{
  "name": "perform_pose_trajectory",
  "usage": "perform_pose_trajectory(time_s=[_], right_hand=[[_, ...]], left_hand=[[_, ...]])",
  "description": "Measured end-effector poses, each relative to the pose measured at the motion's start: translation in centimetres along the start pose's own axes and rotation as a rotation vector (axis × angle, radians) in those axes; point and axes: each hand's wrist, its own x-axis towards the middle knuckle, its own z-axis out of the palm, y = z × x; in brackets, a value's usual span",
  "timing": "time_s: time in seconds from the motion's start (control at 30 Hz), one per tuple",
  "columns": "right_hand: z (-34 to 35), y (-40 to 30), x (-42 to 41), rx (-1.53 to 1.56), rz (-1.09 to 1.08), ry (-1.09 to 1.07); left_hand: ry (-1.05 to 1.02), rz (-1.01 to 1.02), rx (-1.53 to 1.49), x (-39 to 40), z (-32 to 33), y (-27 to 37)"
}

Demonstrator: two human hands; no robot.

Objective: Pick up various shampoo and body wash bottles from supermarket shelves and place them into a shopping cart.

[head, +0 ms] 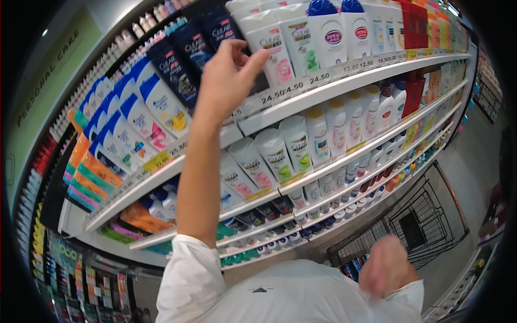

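My left hand (232, 74) reaches up to the upper shelf, thumb and fingers apart, with no bottle visibly held. Its fingertips are partly hidden. Dark blue Clear shampoo bottles (173, 72) stand just left of it. Beside my thumb is a white Clear bottle with a pink picture (270, 54). Under the thumb a dark patch shows; whether it is a bottle or a gap, I cannot tell. My right hand (383, 264) is blurred, low in front of my chest at the right. It appears above the near end of a wire shopping cart (430, 202).
Head & Shoulders bottles (163, 103) and orange-and-teal packs (95, 173) fill the left of the shelf. White bottles with blue caps (327, 36) stand to the right. Lower shelves hold Clear (272, 153) and Pantene bottles (337, 125). White shelf edges (278, 117) jut out, bearing price strips.
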Motion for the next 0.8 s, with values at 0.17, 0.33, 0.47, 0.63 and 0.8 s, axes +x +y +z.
perform_pose_trajectory(time_s=[0.17, 0.33, 0.47, 0.63, 0.8], right_hand=[[-0.1, 2.3, -10.6, -0.424, 0.855, 0.004], [4.5, -4.6, -25.8, -0.456, 1.489, -0.102], [8.4, -10.1, -30.0, -0.45, 1.674, -0.047], [12.5, -16.5, -34.1, -0.599, 1.744, 0.033], [14.5, -22.6, -45.8, -0.377, 2.224, 0.452]], left_hand=[[-0.076, 0.314, 0.526, -5.4, -5.5, 0.4], [-0.123, 0.319, 0.556, -7.8, -7.8, -1.4], [-0.118, 0.424, 0.517, -8.2, -9.2, -3.0], [-0.13, 0.536, 0.436, -7.5, -9.0, -5.0], [-0.095, 0.515, 0.433, -7.5, -10.9, -4.7]])
